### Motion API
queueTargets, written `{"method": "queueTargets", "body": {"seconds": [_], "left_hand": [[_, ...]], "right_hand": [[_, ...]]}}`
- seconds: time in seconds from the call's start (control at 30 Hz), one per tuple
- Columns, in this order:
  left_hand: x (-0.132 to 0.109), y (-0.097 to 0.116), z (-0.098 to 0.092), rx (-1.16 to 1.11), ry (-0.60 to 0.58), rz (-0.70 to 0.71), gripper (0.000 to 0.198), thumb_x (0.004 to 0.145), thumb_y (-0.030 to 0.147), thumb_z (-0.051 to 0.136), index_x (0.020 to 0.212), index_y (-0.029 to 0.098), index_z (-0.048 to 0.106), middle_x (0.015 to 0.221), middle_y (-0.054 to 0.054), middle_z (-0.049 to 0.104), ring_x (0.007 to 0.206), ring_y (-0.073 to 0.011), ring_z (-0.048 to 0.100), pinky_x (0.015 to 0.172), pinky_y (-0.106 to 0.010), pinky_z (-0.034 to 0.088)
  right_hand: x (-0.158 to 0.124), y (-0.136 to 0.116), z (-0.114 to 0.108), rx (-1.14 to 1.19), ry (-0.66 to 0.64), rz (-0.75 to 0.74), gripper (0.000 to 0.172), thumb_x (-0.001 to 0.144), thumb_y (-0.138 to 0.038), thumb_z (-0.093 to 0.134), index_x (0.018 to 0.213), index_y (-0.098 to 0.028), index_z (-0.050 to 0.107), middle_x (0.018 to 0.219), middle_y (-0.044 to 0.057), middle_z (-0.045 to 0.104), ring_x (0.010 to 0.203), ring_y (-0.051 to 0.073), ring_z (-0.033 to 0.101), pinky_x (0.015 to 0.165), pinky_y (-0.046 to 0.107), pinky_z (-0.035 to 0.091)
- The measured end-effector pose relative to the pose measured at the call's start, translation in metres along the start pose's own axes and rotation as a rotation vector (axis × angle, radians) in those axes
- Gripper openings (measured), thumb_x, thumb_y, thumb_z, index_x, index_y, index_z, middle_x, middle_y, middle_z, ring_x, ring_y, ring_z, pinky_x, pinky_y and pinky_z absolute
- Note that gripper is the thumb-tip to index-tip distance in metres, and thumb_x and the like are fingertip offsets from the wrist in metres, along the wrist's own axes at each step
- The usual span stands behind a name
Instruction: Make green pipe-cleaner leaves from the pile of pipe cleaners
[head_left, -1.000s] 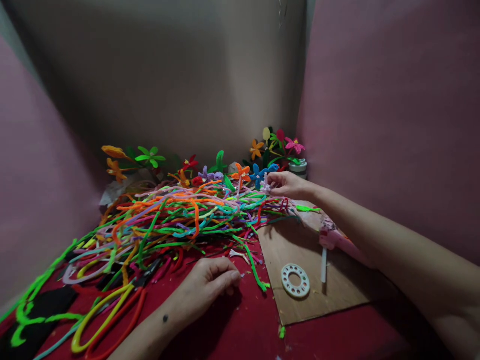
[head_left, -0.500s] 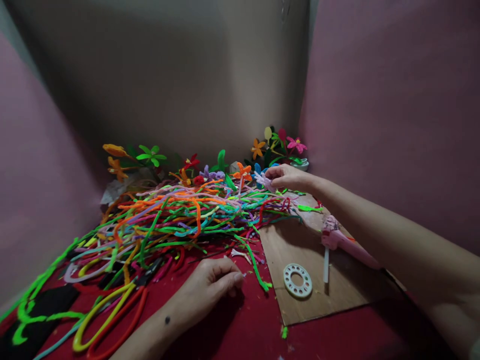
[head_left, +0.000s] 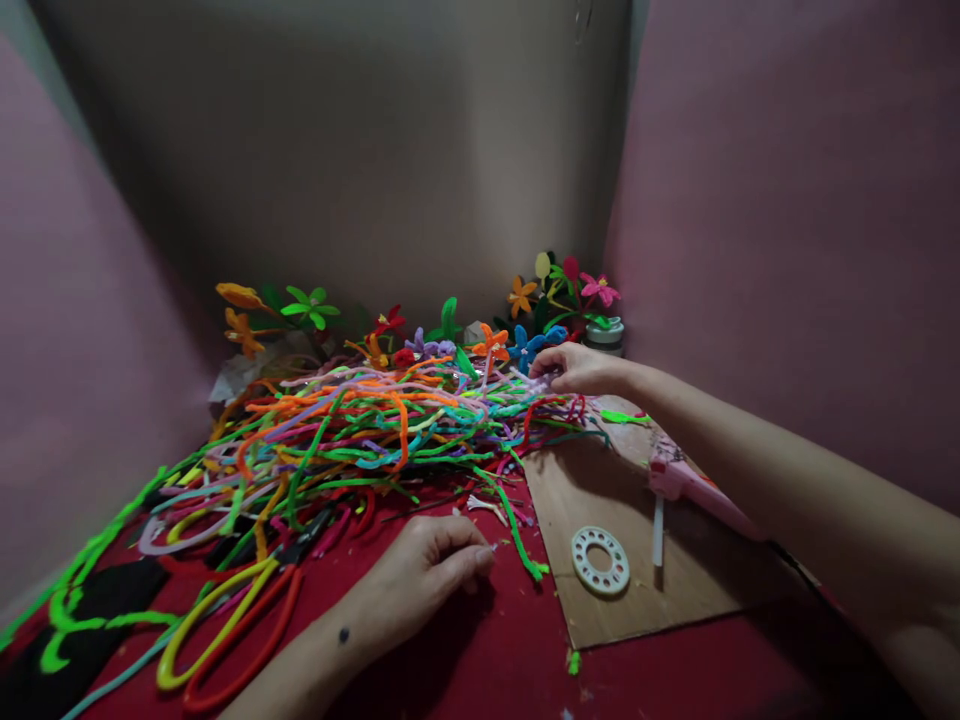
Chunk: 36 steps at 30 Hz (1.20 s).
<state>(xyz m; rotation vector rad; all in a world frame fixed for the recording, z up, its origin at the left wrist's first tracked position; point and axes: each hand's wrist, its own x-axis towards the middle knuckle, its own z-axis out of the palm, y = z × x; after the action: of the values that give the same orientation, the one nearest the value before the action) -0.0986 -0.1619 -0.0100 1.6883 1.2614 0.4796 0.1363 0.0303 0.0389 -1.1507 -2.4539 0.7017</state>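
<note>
At the back right of the pile, my right hand (head_left: 574,368) has its thumb and fingers pinched on a pale lilac pipe-cleaner flower (head_left: 535,383). Most of the flower is hidden by the fingers and the strands around it. A blue pipe-cleaner flower (head_left: 525,347) stands just behind those fingertips. My left hand (head_left: 431,565) rests on the red cloth (head_left: 465,670) in front of the pile, its fingers curled in and nothing visible in them. Close to its fingertips lies a small white bundle of strands (head_left: 486,507).
Loose pipe cleaners (head_left: 360,425) make a wide, tangled heap. A brown board (head_left: 622,500) carries a white ring with holes (head_left: 600,562) and a pink glue gun (head_left: 694,485). Scissors with yellow and red handles (head_left: 225,635) lie front left. Pipe-cleaner flowers (head_left: 244,330) line the back wall.
My right hand has lowered slightly, bringing the pale lilac flower down to the heap's back right. My left hand stays on the cloth. The whole view has shifted a little.
</note>
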Motion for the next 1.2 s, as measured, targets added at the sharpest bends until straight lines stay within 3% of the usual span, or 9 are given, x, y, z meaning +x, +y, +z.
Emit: {"method": "queueTargets", "body": {"seconds": [0.3, 0.5, 0.67, 0.8, 0.93, 1.1, 1.2], "left_hand": [[0.0, -0.003, 0.0, 0.009, -0.002, 0.025, 0.03, 0.081, 0.037, 0.046, 0.07, 0.014, 0.062, 0.065, -0.001, 0.061, 0.062, -0.0117, 0.053, 0.058, -0.02, 0.039], [-0.001, -0.001, 0.001, 0.009, -0.002, 0.018, 0.03, 0.08, 0.036, 0.046, 0.07, 0.013, 0.062, 0.065, -0.002, 0.061, 0.061, -0.0124, 0.054, 0.058, -0.021, 0.039], [-0.001, -0.001, 0.001, 0.025, -0.006, 0.03, 0.029, 0.081, 0.034, 0.045, 0.069, 0.014, 0.061, 0.064, -0.001, 0.06, 0.061, -0.0122, 0.054, 0.058, -0.021, 0.039], [-0.002, 0.0, 0.001, 0.017, -0.004, 0.023, 0.028, 0.081, 0.034, 0.046, 0.07, 0.013, 0.061, 0.065, -0.002, 0.061, 0.061, -0.0121, 0.054, 0.058, -0.021, 0.039], [-0.002, -0.001, 0.004, -0.038, 0.012, 0.023, 0.027, 0.079, 0.033, 0.048, 0.07, 0.012, 0.062, 0.062, -0.001, 0.059, 0.059, -0.0118, 0.053, 0.057, -0.021, 0.039], [-0.002, -0.006, 0.005, -0.116, 0.053, 0.039, 0.023, 0.077, 0.03, 0.051, 0.068, 0.012, 0.063, 0.057, 0.001, 0.056, 0.055, -0.01, 0.05, 0.054, -0.019, 0.037], [-0.003, -0.005, 0.002, -0.162, 0.101, 0.088, 0.019, 0.075, 0.026, 0.052, 0.069, 0.012, 0.064, 0.055, 0.002, 0.054, 0.054, -0.0091, 0.049, 0.053, -0.019, 0.038]], "right_hand": [[-0.017, 0.005, 0.011, -0.038, -0.058, -0.014, 0.033, 0.058, -0.007, 0.055, 0.089, -0.013, 0.063, 0.077, 0.002, 0.06, 0.07, 0.013, 0.053, 0.059, 0.02, 0.04], [-0.018, 0.012, 0.012, -0.056, 0.004, 0.003, 0.031, 0.061, -0.007, 0.048, 0.088, -0.012, 0.061, 0.076, 0.001, 0.06, 0.069, 0.011, 0.053, 0.058, 0.019, 0.039], [-0.019, 0.016, 0.015, -0.157, 0.003, -0.002, 0.027, 0.062, -0.015, 0.056, 0.087, -0.014, 0.065, 0.074, 0.0, 0.062, 0.063, 0.011, 0.053, 0.055, 0.019, 0.037], [-0.019, 0.011, 0.019, -0.265, 0.074, -0.019, 0.03, 0.064, -0.009, 0.05, 0.089, -0.014, 0.067, 0.073, 0.002, 0.062, 0.064, 0.013, 0.053, 0.059, 0.021, 0.037], [-0.017, -0.008, 0.028, -0.331, 0.179, -0.06, 0.029, 0.069, -0.009, 0.046, 0.088, -0.012, 0.068, 0.084, 0.009, 0.063, 0.074, 0.018, 0.056, 0.067, 0.026, 0.038], [-0.022, -0.054, 0.053, -0.52, 0.263, -0.112, 0.028, 0.07, -0.008, 0.046, 0.085, -0.016, 0.068, 0.086, 0.01, 0.059, 0.076, 0.02, 0.056, 0.066, 0.026, 0.039], [-0.03, -0.082, 0.073, -0.446, 0.251, -0.23, 0.027, 0.075, -0.009, 0.044, 0.084, -0.018, 0.068, 0.083, 0.007, 0.058, 0.075, 0.017, 0.055, 0.067, 0.025, 0.04]]}}
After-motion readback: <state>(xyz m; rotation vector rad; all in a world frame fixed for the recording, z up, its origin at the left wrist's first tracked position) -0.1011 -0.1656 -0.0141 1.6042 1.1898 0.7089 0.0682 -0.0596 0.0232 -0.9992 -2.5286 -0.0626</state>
